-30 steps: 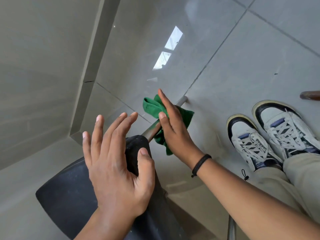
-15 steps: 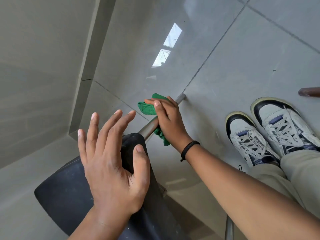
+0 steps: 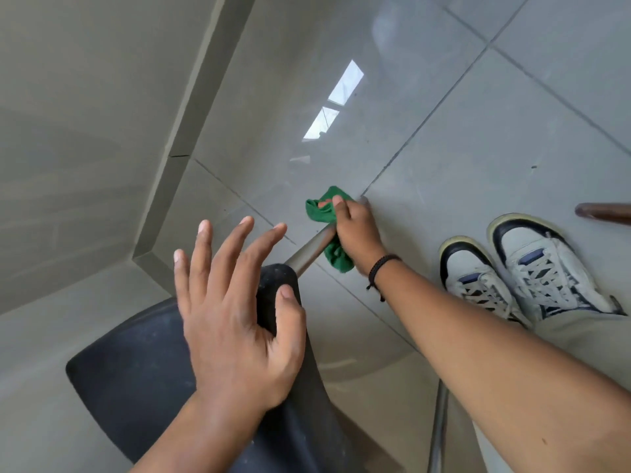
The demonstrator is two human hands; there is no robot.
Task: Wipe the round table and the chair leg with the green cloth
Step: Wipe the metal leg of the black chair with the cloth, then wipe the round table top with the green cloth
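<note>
The green cloth (image 3: 322, 213) is wrapped around the lower end of a slanted metal chair leg (image 3: 309, 249), close to the floor. My right hand (image 3: 355, 230) is closed around the cloth and the leg together. My left hand (image 3: 235, 312) rests on the edge of the black chair seat (image 3: 136, 380), fingers spread, thumb hooked over the rim. The foot of the leg is hidden behind my right hand. The round table is out of sight.
My two white and black sneakers (image 3: 526, 278) stand on the grey tiled floor (image 3: 478, 148) at right. A brown wooden leg tip (image 3: 604, 213) pokes in at the right edge. A second metal chair leg (image 3: 438, 428) runs down at the bottom. The wall skirting (image 3: 191, 131) is at left.
My right hand has closed on the cloth and slid it down the chair leg toward the floor. My left hand has stayed on the seat.
</note>
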